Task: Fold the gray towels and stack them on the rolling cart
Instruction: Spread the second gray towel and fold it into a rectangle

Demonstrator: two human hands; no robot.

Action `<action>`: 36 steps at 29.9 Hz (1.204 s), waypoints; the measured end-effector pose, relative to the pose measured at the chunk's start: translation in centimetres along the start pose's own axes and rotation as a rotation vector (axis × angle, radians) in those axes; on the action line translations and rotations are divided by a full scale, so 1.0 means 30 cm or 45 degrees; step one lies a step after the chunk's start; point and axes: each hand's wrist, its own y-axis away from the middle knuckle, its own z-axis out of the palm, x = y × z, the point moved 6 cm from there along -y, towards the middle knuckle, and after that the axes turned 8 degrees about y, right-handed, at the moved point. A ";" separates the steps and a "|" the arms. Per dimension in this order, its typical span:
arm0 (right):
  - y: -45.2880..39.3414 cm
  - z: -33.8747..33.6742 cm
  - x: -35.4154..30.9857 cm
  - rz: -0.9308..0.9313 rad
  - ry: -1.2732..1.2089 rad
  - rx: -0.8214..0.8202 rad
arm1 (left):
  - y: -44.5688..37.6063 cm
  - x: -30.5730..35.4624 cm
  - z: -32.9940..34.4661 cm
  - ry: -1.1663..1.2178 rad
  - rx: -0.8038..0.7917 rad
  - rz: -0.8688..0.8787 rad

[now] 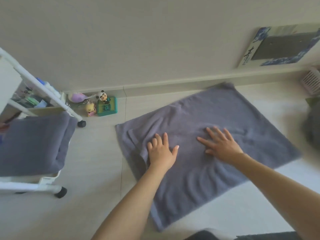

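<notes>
While both of your hands lie flat on it, the gray towel point(225, 116) is spread on the floor, angled so that its far corner points toward the baseboard point(173, 84) and its near corner toward you. Your left hand point(161, 151) presses on the towel's left part, right beside a ridge where the cloth is doubled over; its grip is slack, fingers straight and holding nothing. Your right hand point(222, 144) rests palm down near the towel's middle, fingers splayed (grip likewise loose, nothing pinched). Shallow ripples run across the cloth below your forearms.

At your left stands the white rolling cart point(43, 181), and on its lowest shelf lies a folded gray towel point(32, 142), its rolled edge facing the towel on the floor. The two towels are well apart, with bare floor between them. Small bottles and packets crowd an upper cart shelf, too blurred to name.

Against the baseboard, just beyond the cart's far wheel, sit a few small toy figures point(91, 103) and a green box point(107, 106). A blue-and-white framed board point(280, 45) leans on the wall at the far right, and a dark rounded shape point(313, 129) sits at the right edge, blurred beyond telling.
</notes>
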 end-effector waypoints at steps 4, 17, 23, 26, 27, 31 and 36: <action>-0.031 -0.055 0.082 0.027 0.228 -0.237 | 0.058 0.119 0.003 -0.042 -0.081 0.099; 0.243 0.023 -0.384 0.265 -0.401 -0.179 | 0.085 -0.199 -0.038 0.266 0.273 -0.090; 0.276 0.037 -0.354 0.282 -0.364 -0.148 | 0.084 -0.313 -0.039 0.783 0.195 -0.273; 0.304 0.046 -0.338 0.260 -0.322 -0.101 | 0.090 -0.430 -0.063 0.980 0.236 -0.379; 0.311 0.050 -0.338 0.250 -0.336 -0.097 | 0.096 -0.462 -0.066 0.985 0.225 -0.403; 0.323 0.040 -0.350 0.216 -0.337 -0.119 | 0.123 -0.480 -0.060 0.896 0.177 -0.391; 0.345 -0.023 -0.472 0.209 -0.415 0.037 | 0.137 -0.453 -0.062 0.785 0.249 -0.346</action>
